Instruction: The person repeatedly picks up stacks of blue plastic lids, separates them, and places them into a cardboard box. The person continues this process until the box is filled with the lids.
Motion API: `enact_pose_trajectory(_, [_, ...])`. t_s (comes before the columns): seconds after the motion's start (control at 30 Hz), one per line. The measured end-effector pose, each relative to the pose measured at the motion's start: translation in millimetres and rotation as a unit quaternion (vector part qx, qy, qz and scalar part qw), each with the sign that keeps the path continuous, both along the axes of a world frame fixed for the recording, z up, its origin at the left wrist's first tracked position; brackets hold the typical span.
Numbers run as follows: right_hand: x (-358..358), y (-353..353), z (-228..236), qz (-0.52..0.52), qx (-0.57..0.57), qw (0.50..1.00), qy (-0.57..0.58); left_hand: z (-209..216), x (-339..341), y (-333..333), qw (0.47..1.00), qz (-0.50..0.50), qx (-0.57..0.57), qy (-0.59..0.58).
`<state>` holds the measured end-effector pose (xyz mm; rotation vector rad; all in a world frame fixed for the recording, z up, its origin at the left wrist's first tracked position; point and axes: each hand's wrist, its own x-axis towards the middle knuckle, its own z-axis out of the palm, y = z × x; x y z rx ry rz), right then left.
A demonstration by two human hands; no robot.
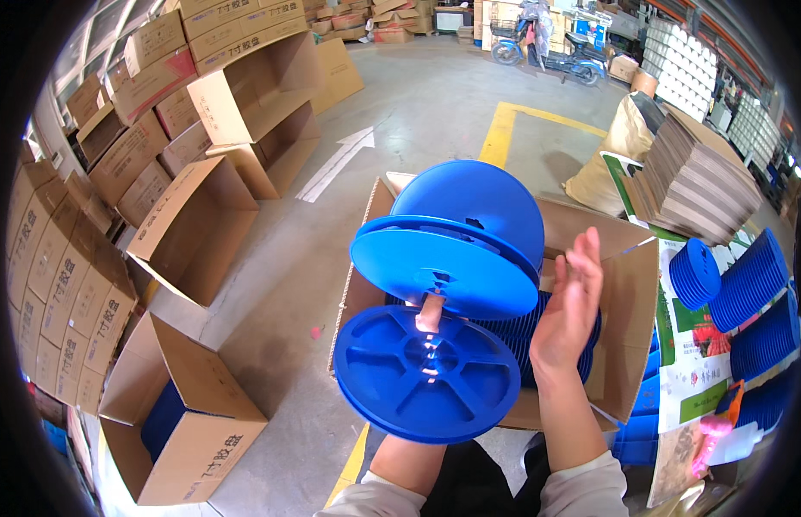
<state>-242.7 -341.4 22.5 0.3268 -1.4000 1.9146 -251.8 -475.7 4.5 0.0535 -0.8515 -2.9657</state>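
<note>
My left hand is mostly hidden behind a blue plastic reel with a spoked flange, and only fingers show above its hub. It grips that reel, held tilted over the open cardboard box. Just beyond, two more blue discs lean above the box, close against the fingertips; whether the hand holds them too I cannot tell. My right hand is raised at the discs' right side, fingers stretched out and holding nothing. Below it, a row of blue reels stands packed inside the box.
At right, a table holds stacks of blue reels, a pink-handled tool and flattened cardboard. Open boxes line the left, before piled cartons. Another box holds blue reels. A blue scooter stands far back.
</note>
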Motion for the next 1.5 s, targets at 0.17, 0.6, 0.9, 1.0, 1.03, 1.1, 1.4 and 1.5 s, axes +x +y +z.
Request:
enact_pose_trajectory(0.17, [-7.8,3.5,-10.0,-0.136,0.255,0.956,-0.041,-0.4,1.2,6.8,1.0,-0.007,-0.005,0.021])
enact_pose_trajectory(0.6, [-6.4,7.7,-8.9,-0.155,0.309,0.936,-0.064,0.7,8.8,0.8,0.998,-0.053,0.007,0.024])
enact_pose_trajectory(0.9, [5.7,6.1,-6.9,-0.133,0.246,0.948,0.153,9.5,9.1,4.6,0.996,-0.082,0.035,0.017])
enact_pose_trajectory(1.0, [3.7,13.6,-9.3,-0.168,0.136,0.967,0.131,-13.5,2.8,0.0,0.995,-0.093,0.028,0.022])
enact_pose_trajectory(1.03, [2.9,12.9,-8.9,-0.172,0.125,0.974,0.074,-22.8,-4.3,0.9,0.991,-0.088,0.052,0.086])
enact_pose_trajectory(1.1, [0.0,1.3,-7.0,-0.161,0.091,0.982,-0.04,-44.8,-19.0,-7.8,0.972,-0.061,0.084,0.212])
enact_pose_trajectory(1.4, [-2.4,8.6,-10.9,-0.174,0.217,0.958,-0.077,-21.1,-21.9,14.9,0.973,-0.073,0.028,0.216])
enact_pose_trajectory(1.5, [10.5,3.5,-10.6,-0.189,0.338,0.915,0.116,10.9,-5.0,0.1,0.977,-0.1,0.002,0.189])
